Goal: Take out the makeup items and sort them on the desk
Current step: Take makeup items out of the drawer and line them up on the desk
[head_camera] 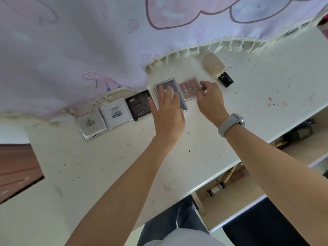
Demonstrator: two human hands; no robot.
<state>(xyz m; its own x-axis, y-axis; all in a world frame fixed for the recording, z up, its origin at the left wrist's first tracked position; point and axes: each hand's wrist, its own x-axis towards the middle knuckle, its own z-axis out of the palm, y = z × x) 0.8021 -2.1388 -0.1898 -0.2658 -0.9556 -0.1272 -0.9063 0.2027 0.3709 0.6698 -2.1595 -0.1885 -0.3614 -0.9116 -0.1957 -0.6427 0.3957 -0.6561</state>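
Several flat makeup palettes lie in a row on the white desk (124, 174): a silver compact (91, 124), a white one (116, 113), a black one (139, 104), a dark navy palette (174, 87) and a reddish-pink palette (189, 88). My left hand (168, 110) lies flat with straight fingers on the navy palette. My right hand (209, 98) pinches the right edge of the reddish-pink palette. A beige compact with a black end (213, 65) sits farther right, away from both hands.
A pastel printed cloth with a tasselled fringe (88, 50) hangs over the desk's back edge, just behind the row. An open drawer or shelf (248, 183) below the desk's right edge holds a small bottle (215, 189) and other items. A grey wristband (230, 124) is on my right wrist.
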